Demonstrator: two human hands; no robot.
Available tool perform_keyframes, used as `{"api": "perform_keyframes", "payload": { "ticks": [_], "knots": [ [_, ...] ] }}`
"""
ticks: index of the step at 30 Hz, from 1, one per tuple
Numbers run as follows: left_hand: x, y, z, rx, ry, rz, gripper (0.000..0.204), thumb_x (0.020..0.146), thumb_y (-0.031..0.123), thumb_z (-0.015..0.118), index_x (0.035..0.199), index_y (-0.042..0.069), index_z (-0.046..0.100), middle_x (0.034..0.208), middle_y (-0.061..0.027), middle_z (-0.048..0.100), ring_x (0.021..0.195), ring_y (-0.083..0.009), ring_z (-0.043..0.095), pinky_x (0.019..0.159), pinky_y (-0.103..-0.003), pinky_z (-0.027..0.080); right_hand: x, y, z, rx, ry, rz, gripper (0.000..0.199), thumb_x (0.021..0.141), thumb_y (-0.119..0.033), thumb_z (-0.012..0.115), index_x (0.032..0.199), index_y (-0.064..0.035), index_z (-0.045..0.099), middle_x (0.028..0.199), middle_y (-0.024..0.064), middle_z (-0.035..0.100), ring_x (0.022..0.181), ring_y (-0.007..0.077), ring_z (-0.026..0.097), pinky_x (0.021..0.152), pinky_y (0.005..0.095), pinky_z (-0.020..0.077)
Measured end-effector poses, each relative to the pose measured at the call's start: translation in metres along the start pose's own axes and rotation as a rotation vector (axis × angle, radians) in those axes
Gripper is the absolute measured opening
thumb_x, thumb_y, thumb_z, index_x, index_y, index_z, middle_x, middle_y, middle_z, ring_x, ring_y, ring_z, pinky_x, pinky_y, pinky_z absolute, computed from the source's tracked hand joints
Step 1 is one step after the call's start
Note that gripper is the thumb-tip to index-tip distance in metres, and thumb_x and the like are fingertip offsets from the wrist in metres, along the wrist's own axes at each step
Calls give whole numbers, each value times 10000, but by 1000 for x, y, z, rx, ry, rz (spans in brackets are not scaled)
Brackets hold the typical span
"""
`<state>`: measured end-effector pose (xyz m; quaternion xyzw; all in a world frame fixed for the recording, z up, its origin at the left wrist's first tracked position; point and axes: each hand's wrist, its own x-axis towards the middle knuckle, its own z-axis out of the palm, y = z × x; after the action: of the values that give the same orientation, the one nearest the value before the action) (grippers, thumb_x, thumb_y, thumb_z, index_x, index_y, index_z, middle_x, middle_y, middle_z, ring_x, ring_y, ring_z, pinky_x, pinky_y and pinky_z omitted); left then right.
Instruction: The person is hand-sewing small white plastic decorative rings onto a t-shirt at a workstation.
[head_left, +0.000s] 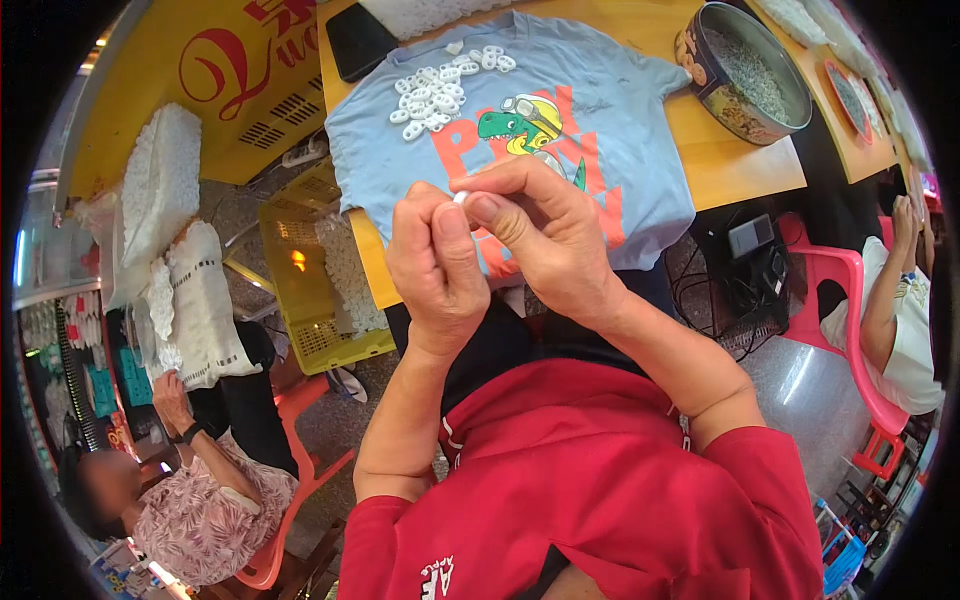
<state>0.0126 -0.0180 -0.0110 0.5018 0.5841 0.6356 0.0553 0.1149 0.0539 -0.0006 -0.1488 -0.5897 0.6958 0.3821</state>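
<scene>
My left hand (437,262) and my right hand (552,238) meet over the near edge of the table, fingertips pinched together. Between them is a small white plastic piece (461,197), mostly covered by my thumbs and fingers. Beneath and beyond my hands a light blue T-shirt (400,165) with a dinosaur print lies spread over the yellow table (735,160). On its far left part sits a loose pile of small white plastic pieces (432,98) with holes. To the far right stands a round tin (690,60) holding many small metal parts too fine to name.
A black phone-like slab (361,42) lies at the table's far left corner. Left of the table stands a yellow crate (290,225) with white pieces. People sit at left (215,490) and right (905,320). A pink chair (855,300) and black cabled device (750,270) are at right.
</scene>
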Motion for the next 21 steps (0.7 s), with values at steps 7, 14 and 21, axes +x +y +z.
{"api": "perform_keyframes", "payload": {
  "ticks": [7,14,21],
  "knots": [
    [5,-2,-1,-404,-50,-243,153,988,94,445,850,28,443,704,-27,455,618,-87,405,567,-235,373,10,0,-9,99,-49,75,151,948,-97,576,1056,7,593,938,45,618,844,94,570,756,252,486],
    [4,0,-1,-10,-106,-102,131,970,76,469,852,22,455,727,-36,460,618,-104,394,566,-259,370,13,-11,-17,151,-76,247,152,941,-134,597,1029,-10,608,871,16,621,787,81,570,715,241,484],
    [0,-19,-6,-66,-129,-248,71,958,69,506,934,3,514,804,-35,533,693,-91,471,639,-243,416,66,-54,-88,-360,171,53,186,915,-151,627,1040,-14,644,856,-11,630,713,49,543,644,209,456]
  ]
}}
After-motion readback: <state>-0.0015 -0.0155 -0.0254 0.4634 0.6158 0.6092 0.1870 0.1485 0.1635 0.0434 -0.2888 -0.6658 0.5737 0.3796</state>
